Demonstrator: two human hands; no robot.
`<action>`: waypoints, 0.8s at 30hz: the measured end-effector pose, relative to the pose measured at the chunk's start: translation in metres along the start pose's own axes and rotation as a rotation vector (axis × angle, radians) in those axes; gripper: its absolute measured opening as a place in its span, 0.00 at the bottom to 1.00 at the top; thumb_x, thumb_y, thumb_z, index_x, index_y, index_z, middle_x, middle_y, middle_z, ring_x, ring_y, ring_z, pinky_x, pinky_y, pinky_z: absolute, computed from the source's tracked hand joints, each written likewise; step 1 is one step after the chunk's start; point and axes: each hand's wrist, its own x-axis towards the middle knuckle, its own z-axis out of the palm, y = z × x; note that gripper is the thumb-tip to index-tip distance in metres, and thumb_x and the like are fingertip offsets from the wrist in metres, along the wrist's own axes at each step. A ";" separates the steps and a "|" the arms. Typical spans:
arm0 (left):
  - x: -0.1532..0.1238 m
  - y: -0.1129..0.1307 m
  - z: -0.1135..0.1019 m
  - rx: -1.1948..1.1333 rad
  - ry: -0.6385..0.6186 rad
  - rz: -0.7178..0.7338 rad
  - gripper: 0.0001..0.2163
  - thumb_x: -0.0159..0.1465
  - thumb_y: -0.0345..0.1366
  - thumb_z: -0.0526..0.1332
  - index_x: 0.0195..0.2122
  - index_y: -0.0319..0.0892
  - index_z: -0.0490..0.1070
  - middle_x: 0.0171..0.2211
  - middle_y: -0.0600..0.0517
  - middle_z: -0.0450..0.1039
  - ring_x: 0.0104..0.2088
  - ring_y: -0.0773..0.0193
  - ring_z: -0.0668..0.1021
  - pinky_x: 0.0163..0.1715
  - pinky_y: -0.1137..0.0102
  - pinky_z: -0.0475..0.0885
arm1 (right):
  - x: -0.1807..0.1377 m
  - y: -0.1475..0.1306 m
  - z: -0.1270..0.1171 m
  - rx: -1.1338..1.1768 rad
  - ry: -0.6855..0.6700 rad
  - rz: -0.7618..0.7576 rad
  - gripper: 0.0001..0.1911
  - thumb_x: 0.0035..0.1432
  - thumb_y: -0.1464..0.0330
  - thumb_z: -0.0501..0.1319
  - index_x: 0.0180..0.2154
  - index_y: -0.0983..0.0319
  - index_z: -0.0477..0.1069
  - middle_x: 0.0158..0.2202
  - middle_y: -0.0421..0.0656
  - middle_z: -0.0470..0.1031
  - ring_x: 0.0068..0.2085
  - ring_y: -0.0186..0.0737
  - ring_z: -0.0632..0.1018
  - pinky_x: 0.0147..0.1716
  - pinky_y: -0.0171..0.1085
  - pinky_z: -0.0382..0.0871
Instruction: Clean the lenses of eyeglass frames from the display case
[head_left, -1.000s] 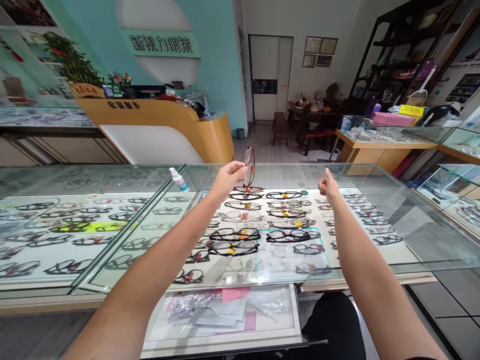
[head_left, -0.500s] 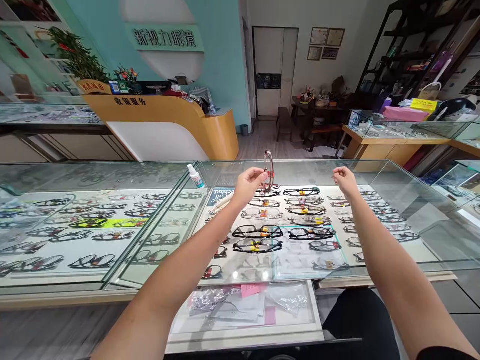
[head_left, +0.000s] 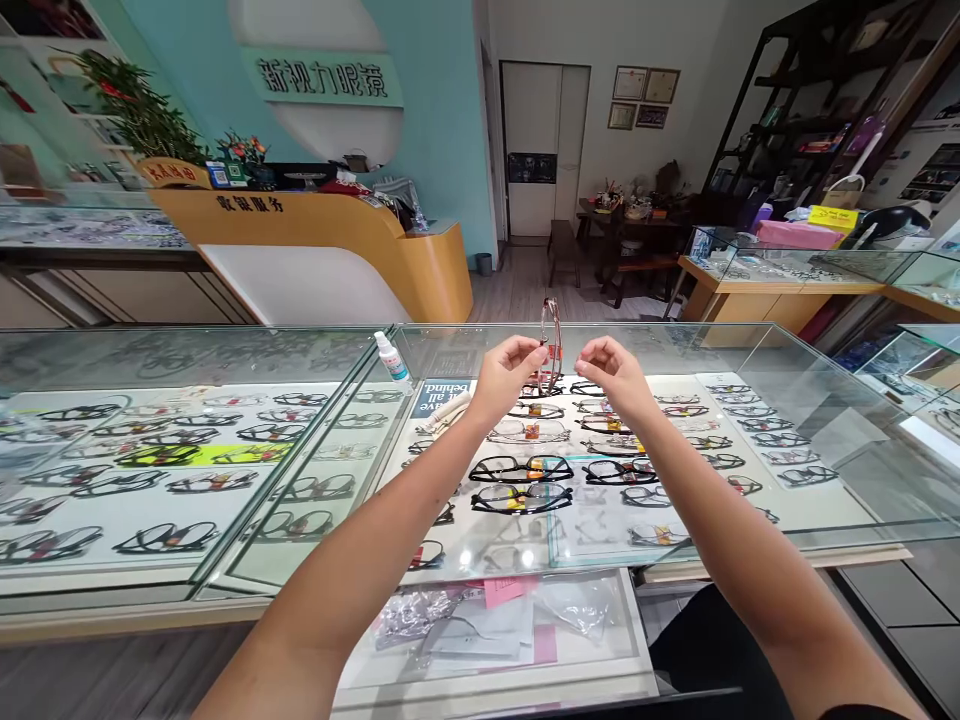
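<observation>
My left hand (head_left: 510,375) is closed on a pair of eyeglasses (head_left: 553,345) with a thin reddish-brown frame. It holds them up on edge above the glass counter, and an orange-red tag shows on a lens. Just right of the glasses is my right hand (head_left: 611,375), raised with fingers bent and a small gap between thumb and fingertips; nothing shows in it. Below both hands, rows of tagged eyeglasses (head_left: 521,468) lie in the glass display case (head_left: 495,560).
A white spray bottle (head_left: 391,357) stands on the counter left of my hands. Near me, an open drawer (head_left: 641,630) holds plastic bags and papers. Another glass case with glasses (head_left: 176,540) adjoins on the left. Beyond the counter is an orange-and-white reception desk (head_left: 442,270).
My right hand has moved left from over the right part of the case to beside the glasses, its fingers parting. The glasses stay in my left hand, turned slightly.
</observation>
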 end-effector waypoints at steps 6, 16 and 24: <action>-0.006 -0.003 0.007 -0.025 -0.022 -0.018 0.31 0.52 0.64 0.82 0.40 0.41 0.82 0.38 0.48 0.83 0.42 0.57 0.83 0.41 0.62 0.87 | -0.009 0.003 -0.001 0.010 -0.064 0.077 0.26 0.54 0.47 0.81 0.43 0.55 0.79 0.42 0.42 0.82 0.44 0.42 0.80 0.46 0.42 0.76; -0.006 -0.008 0.006 0.003 -0.014 -0.015 0.29 0.54 0.62 0.81 0.41 0.41 0.85 0.41 0.45 0.86 0.40 0.57 0.85 0.41 0.62 0.88 | -0.012 0.002 0.010 -0.061 -0.040 0.095 0.28 0.50 0.43 0.80 0.33 0.58 0.78 0.28 0.37 0.75 0.30 0.36 0.69 0.31 0.38 0.62; -0.005 -0.007 0.003 0.071 0.010 0.050 0.22 0.60 0.57 0.78 0.37 0.42 0.82 0.36 0.49 0.82 0.38 0.61 0.82 0.39 0.65 0.86 | -0.013 -0.005 -0.005 -0.326 0.286 -0.045 0.15 0.70 0.51 0.66 0.43 0.56 0.76 0.25 0.37 0.79 0.22 0.36 0.70 0.27 0.40 0.64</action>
